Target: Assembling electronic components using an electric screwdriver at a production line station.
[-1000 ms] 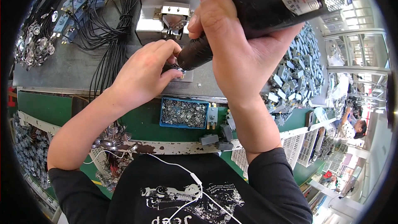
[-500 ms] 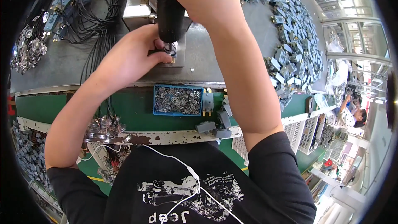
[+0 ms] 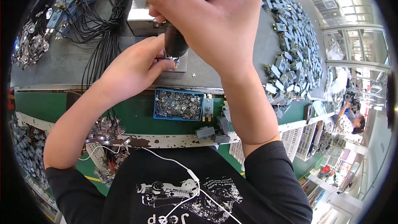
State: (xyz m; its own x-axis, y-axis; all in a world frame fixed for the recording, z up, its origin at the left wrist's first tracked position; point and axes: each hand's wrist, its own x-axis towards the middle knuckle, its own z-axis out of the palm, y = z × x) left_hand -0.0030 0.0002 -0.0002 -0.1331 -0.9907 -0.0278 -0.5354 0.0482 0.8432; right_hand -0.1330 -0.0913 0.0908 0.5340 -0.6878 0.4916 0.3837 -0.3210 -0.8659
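My right hand [image 3: 215,25] is wrapped around a black power screwdriver [image 3: 175,43], held upright with its nose down on the work. Under the nose, my left hand [image 3: 130,64] has thumb and fingers closed on a small part, mostly hidden by the fingers and the tool; its kind cannot be made out. Both hands work over a small metal plate [image 3: 182,63] on the grey metal bench [image 3: 211,66]. Behind the plate stands a shiny metal block [image 3: 140,25]. One tiny metal piece [image 3: 193,75] lies on the bench just right of the plate.
A blue tray [image 3: 154,104] of small metal pieces sits on the green ledge, with grey plug-like parts [image 3: 205,132] beside it. Many grey parts [image 3: 296,49] are heaped at right. Black cables [image 3: 105,27] and round metal parts [image 3: 31,43] lie left. Another person [image 3: 346,122] sits far right.
My right hand and the screwdriver have come lower and toward me, and the nose now covers more of the small part. My left hand keeps its pinch at the plate.
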